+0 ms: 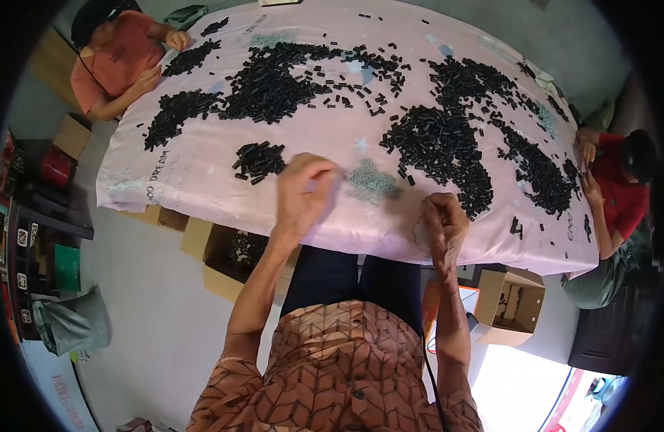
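A: Black plastic pieces (pixel 447 147) cover the pink-clothed surface (pixel 202 173) in heaps; the nearest heap lies just beyond my right hand (pixel 442 225). Step, as I judge it: picking and sorting.

B: Hand states?

A: Left hand (pixel 303 191) rests on the cloth, fingers loosely curled and pinched together beside a small pile (pixel 258 160). Right hand is closed in a fist; contents hidden, cannot tell.

B: Next move?

A: Probably a fine pinch on single pieces.
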The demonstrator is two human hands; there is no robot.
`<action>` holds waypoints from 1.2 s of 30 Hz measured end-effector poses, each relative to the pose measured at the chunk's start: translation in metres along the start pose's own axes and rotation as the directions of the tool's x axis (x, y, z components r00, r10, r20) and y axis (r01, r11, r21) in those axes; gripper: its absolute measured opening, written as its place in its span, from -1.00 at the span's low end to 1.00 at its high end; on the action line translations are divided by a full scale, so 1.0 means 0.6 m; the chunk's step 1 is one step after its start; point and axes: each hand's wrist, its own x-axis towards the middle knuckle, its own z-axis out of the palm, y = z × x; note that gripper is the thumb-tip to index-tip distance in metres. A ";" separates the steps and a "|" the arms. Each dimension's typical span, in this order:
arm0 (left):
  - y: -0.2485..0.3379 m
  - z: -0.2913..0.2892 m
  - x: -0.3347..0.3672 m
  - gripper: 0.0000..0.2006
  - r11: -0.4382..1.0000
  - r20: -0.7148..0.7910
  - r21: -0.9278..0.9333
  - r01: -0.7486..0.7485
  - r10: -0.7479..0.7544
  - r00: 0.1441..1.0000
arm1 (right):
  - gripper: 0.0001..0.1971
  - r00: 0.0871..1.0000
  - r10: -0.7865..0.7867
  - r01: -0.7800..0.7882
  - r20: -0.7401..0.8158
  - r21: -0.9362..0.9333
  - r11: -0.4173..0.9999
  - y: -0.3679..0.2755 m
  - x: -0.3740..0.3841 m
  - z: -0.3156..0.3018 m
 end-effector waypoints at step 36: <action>-0.061 0.103 0.130 -0.87 0.841 0.273 -0.319 0.437 -0.360 0.892 | -0.91 0.991 -0.123 0.129 0.051 -0.165 0.978 -0.005 0.033 0.010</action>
